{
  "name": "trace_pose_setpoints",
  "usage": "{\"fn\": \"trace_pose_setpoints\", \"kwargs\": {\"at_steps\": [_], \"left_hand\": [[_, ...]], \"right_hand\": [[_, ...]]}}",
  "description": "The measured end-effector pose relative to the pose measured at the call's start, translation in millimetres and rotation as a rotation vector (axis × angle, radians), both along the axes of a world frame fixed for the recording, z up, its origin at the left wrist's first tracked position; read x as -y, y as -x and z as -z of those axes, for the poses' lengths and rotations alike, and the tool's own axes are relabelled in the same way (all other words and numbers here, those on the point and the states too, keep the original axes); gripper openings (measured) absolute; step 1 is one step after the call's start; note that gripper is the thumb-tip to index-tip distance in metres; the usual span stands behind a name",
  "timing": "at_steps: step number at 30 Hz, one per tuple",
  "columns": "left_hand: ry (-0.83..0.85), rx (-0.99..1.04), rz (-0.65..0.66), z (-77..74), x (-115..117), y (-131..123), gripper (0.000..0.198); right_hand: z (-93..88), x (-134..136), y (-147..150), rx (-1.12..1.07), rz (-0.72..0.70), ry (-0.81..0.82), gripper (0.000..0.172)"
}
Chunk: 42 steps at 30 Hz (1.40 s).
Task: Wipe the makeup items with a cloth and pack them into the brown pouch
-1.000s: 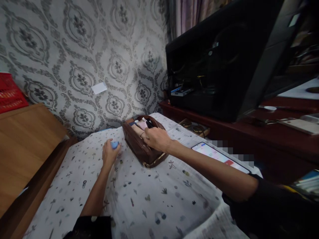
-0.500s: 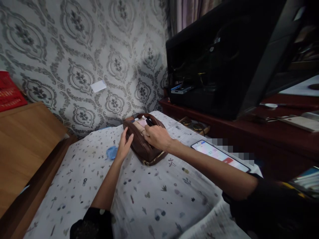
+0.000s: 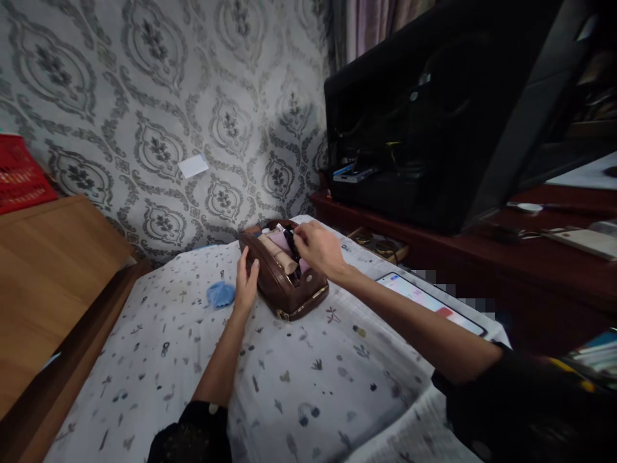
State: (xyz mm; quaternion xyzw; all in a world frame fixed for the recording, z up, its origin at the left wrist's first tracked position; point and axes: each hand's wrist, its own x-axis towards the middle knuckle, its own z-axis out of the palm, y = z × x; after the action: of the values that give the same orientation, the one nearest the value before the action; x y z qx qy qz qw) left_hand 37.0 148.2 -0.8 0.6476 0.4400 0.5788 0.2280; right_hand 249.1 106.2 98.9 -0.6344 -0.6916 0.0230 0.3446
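Observation:
An open brown zip bag (image 3: 277, 286) lies on the patterned white cloth, packed with small items. Inside it show a beige tube (image 3: 282, 256), something pale pink, and black pieces near the far side. Against the bag's left wall rests my left hand (image 3: 245, 283), its fingers extended and thumb apart. My right hand (image 3: 321, 247) is at the right rim, fingers curled together beside the black pieces; what they pinch is hidden. A crumpled light-blue item (image 3: 220, 294) sits on the cloth left of my left hand.
A phone (image 3: 429, 303) with a lit screen lies by the right edge of the cloth (image 3: 270, 386). Beyond it stand a dark red shelf (image 3: 332, 209) and a large black screen-like unit (image 3: 405, 128). A wooden panel (image 3: 53, 257) borders the left; the patterned wall rises behind.
My right hand has moved from over the bag's middle to its right rim, uncovering the beige tube. My left hand stays at the bag's left side. The view has shifted slightly.

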Motion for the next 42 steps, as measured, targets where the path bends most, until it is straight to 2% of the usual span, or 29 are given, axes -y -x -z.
{"fn": "trace_pose_setpoints", "kwargs": {"at_steps": [4, 7, 10, 13, 21, 32, 36, 39, 42], "left_hand": [[-0.034, 0.033, -0.039, 5.6, 1, -8, 0.062], [-0.044, 0.041, -0.048, 7.2, 0, -11, 0.063], [-0.041, 0.035, -0.039, 8.2, -1, -12, 0.062], [-0.032, 0.030, -0.035, 9.4, -1, -15, 0.060], [-0.021, 0.027, -0.020, 8.2, 2, -16, 0.063], [-0.002, 0.038, -0.041, 11.0, 1, -18, 0.064], [0.005, 0.035, -0.026, 12.0, 2, -17, 0.061], [0.003, 0.042, -0.022, 13.3, 2, -17, 0.062], [0.003, 0.058, -0.035, 15.4, -1, -18, 0.060]], "right_hand": [[5.1, -26, -12, -0.090, 0.031, -0.006, 0.036], [4.8, -42, -9, -0.094, 0.039, 0.047, 0.043], [4.7, -48, 1, -0.071, -0.041, 0.125, 0.039], [6.0, -45, 11, -0.045, -0.109, 0.160, 0.038], [10.0, -30, 9, -0.050, -0.119, 0.169, 0.047], [21.2, -10, 26, -0.260, 0.048, 0.094, 0.045], [21.0, -9, 26, -0.264, 0.112, 0.063, 0.051], [20.3, -4, 25, -0.242, 0.066, 0.083, 0.051], [19.4, 4, 28, -0.115, -0.028, 0.103, 0.052]]}}
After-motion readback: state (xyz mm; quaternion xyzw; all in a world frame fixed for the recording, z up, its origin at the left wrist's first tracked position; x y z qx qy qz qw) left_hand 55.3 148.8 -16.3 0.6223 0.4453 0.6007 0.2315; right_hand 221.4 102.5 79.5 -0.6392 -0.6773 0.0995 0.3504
